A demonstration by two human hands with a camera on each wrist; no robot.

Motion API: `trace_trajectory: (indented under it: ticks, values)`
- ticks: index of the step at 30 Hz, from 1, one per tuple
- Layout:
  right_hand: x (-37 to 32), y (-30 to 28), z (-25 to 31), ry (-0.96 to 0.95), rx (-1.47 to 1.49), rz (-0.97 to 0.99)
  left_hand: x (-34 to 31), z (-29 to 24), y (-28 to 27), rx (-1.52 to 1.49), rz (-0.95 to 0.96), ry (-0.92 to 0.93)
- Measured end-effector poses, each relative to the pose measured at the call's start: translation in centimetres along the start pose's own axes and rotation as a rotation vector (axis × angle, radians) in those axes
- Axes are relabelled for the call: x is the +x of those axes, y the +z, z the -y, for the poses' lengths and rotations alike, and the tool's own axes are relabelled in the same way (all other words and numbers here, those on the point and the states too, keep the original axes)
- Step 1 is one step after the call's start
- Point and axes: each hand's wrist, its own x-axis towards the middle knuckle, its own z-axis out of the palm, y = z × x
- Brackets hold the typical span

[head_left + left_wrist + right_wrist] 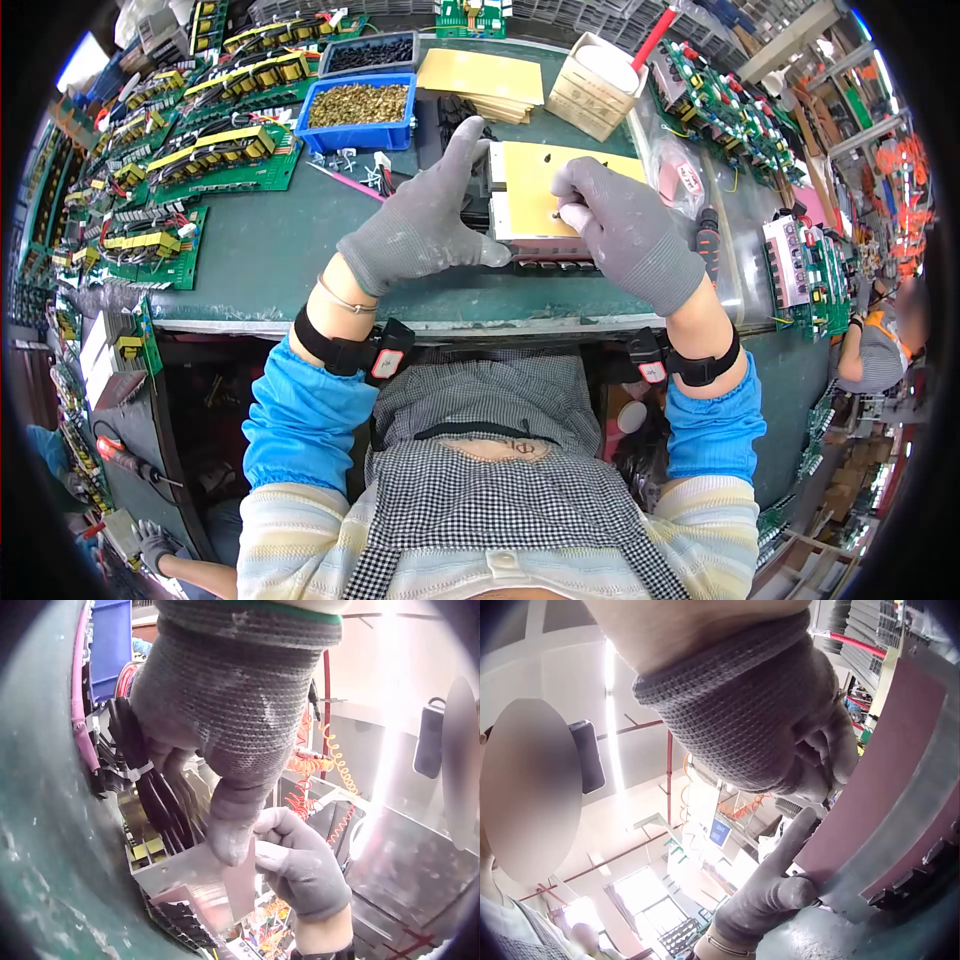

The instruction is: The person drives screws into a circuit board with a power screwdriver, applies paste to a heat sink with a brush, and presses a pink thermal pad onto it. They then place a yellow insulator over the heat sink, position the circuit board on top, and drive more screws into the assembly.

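Heat-sink assembly [520, 240] is placed at the centre of the head view, on the green bench mat [270, 250] near its front edge, with a yellow sheet [535, 175] already laid flat on its metal plate [195, 874]. It is steadied at its left end by the left hand [425, 215], whose fingers are spread: the thumb is pressed against the near corner of the plate and the forefinger is stretched towards the far side. A small dark piece [556, 212], too small to be identified, is pinched between the curled fingertips of the right hand [630, 235] and held at the sheet's near edge; a second dark spot is seen further up the sheet. The work is judged to be at the fitting stage: the sheet is positioned, but fastening seems not yet done, since a screwdriver [708, 240] lies untouched to the right. Further out, a blue bin [360, 105] of brass parts and a stack of yellow sheets [480, 80] are seen in the upper part of the frame.
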Motion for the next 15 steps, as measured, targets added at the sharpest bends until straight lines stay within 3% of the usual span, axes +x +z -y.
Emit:
trace_trajectory:
  ticks: [12,15]
  values:
    - [0.35,0.54,0.62,-0.140,-0.227,-0.009,-0.02,-0.56,0.08,0.022,-0.008,-0.080]
    - [0.66,0.08,0.65,-0.069,-0.265,0.076,0.04,-0.66,0.15,0.049,-0.005,-0.082]
